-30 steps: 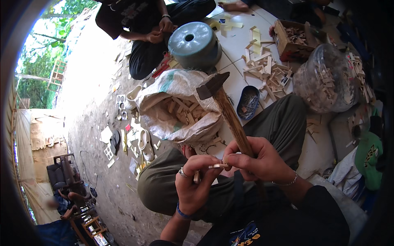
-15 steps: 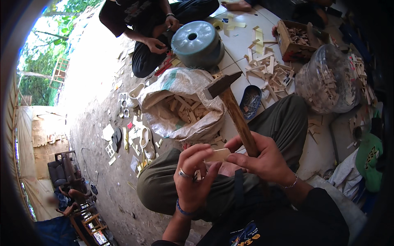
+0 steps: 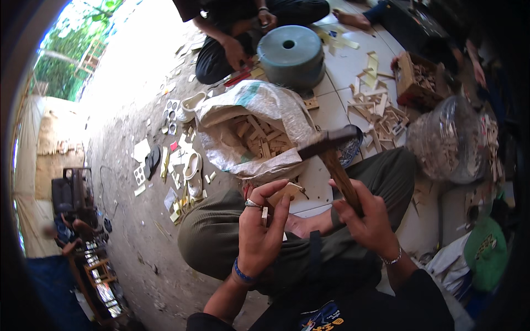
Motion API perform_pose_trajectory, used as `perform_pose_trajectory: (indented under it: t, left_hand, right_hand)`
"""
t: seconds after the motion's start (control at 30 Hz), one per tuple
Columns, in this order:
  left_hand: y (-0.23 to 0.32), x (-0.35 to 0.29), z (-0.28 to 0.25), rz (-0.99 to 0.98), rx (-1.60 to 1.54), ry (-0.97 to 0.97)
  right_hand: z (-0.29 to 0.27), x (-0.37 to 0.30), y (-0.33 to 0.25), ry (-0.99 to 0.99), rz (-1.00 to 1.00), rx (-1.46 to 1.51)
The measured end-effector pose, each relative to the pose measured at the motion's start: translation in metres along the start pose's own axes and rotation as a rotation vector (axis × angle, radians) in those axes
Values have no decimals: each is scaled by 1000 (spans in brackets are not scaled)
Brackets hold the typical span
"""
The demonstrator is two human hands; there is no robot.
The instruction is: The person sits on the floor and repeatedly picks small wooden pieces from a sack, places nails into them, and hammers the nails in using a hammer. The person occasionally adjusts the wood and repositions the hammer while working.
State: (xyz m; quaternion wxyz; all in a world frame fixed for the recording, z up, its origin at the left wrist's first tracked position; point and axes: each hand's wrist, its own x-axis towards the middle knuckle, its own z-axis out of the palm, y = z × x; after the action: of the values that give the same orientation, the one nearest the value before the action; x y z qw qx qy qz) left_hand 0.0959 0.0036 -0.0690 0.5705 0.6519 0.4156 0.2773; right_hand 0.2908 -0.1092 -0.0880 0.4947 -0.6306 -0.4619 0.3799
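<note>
The fingers of the left hand (image 3: 259, 231) are closed on a small wood piece (image 3: 287, 192), pinched between thumb and fingertips, just above the person's knee. A thin light strip, maybe a second piece, shows under the palm; I cannot tell for sure. The fingers of the right hand (image 3: 370, 218) are wrapped tight on the handle of one hammer (image 3: 334, 160), whose dark head stands just above and right of the wood piece, not touching it.

I judge the step is positioning: the piece is being turned or set before a blow. The next move seems to need the piece held steady, with the left fingertips kept out from under the hammer head.

Beyond the fingers, one open white sack (image 3: 259, 129) holds many wood pieces, too many to count. Behind it stands one grey round stool (image 3: 291, 55). To the right are one clear bag (image 3: 447, 140) of chips and one brown box (image 3: 417, 80). Another person's two hands work behind the stool.
</note>
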Motion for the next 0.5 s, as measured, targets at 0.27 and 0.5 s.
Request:
perform_pose_trajectory:
  t: [0.27, 0.5]
  left_hand:
    - [-7, 6, -7, -30, 24, 185]
    - [-8, 6, -8, 90, 20, 194]
  right_hand:
    - [4, -15, 37, 19, -373, -388]
    - [0, -27, 34, 196, -526, -526]
